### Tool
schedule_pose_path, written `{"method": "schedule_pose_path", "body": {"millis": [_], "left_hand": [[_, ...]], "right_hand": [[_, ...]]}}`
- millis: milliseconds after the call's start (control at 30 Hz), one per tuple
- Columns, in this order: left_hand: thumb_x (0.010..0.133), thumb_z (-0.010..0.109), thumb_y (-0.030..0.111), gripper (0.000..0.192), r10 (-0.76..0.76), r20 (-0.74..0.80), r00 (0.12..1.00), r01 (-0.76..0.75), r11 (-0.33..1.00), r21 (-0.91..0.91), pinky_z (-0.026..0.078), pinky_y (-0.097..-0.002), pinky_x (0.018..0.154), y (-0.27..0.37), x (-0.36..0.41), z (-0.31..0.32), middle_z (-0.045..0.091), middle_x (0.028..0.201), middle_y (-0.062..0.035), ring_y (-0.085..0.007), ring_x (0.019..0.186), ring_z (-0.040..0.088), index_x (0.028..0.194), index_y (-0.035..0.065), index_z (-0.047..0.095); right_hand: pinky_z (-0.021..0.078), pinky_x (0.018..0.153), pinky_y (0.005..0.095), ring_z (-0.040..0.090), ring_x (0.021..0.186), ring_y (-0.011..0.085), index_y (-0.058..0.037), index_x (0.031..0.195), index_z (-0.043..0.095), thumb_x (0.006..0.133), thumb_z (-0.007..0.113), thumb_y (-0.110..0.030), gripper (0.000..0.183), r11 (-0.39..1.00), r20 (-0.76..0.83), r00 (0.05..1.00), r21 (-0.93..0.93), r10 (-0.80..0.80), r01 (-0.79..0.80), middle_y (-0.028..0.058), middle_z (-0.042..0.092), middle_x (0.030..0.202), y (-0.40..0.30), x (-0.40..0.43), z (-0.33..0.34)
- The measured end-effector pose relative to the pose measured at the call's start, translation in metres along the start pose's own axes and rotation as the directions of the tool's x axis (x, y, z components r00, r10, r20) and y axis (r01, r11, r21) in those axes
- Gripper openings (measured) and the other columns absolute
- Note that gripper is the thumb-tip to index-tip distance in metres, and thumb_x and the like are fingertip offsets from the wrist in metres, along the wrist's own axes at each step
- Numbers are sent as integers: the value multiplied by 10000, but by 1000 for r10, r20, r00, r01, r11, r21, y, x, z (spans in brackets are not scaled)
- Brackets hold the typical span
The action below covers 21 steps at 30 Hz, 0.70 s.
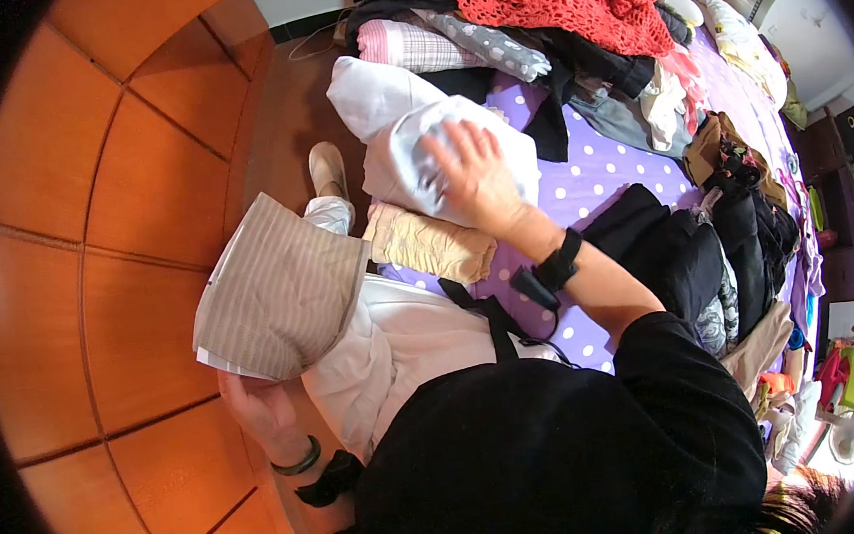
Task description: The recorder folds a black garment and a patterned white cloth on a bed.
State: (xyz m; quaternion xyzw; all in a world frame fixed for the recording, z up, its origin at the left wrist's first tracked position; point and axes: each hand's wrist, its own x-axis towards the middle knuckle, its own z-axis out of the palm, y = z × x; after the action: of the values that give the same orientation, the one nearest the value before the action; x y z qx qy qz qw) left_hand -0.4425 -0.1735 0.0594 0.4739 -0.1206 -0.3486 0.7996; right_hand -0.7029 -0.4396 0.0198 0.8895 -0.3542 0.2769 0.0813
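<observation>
Beneath the lower edge of a beige-and-grey striped folded cloth [279, 294] is my left hand [261, 408], its fingers partly hidden and supporting it. The cloth stands near my knees, with a white layer along its edge. My right hand [469, 177] lies spread on a white, pale-blue-tinted fabric bundle [395, 149] at the bed's edge. Just this side of that bundle sits a rolled cream, wrinkled cloth [429, 244]. A black strap and a small dark device hang near my right wrist.
The bed has a purple polka-dot sheet [591, 156]. A heap with a red crocheted garment [565, 11] and a rolled plaid cloth [417, 45] covers its far side. Folded black clothes [644, 250] lie to the right. An orange panelled cabinet front [150, 289] stands close on my left.
</observation>
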Motion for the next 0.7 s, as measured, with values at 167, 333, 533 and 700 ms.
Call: {"method": "schedule_pose_path", "body": {"millis": [167,333,533,700], "left_hand": [[946,387,221,389,-12,8,1000,13,1000,-25,407,-374,945,-2,0,1,493,1258,-94,-212,1152,474,1261,-2,437],[946,387,228,398,-75,2,997,75,992,-101,404,-371,950,-2,-3,12,494,1259,-92,-209,1151,478,1267,-3,433],[949,386,224,398,1,-3,1000,-1,1000,7,406,-345,931,3,-5,19,512,1234,-90,-199,1118,501,1258,-22,435],[943,405,214,380,32,12,999,-33,997,67,413,-326,900,5,-11,31,538,1192,-81,-183,1091,513,1234,-25,459]], "right_hand": [[378,961,451,420,1171,401,-33,1328,251,549,795,-298,986,772,458,738,157,495,-616,228,417,1265,66,10,40],[408,936,398,466,1133,384,13,1253,339,523,807,-326,931,745,451,706,124,546,-656,281,426,1255,88,1,70],[480,802,395,609,880,363,28,935,611,511,785,-322,577,803,397,832,296,389,-517,235,631,898,89,11,56],[489,775,380,627,841,328,31,928,619,522,731,-315,545,841,499,782,174,372,-512,232,637,894,100,46,-11]]}}
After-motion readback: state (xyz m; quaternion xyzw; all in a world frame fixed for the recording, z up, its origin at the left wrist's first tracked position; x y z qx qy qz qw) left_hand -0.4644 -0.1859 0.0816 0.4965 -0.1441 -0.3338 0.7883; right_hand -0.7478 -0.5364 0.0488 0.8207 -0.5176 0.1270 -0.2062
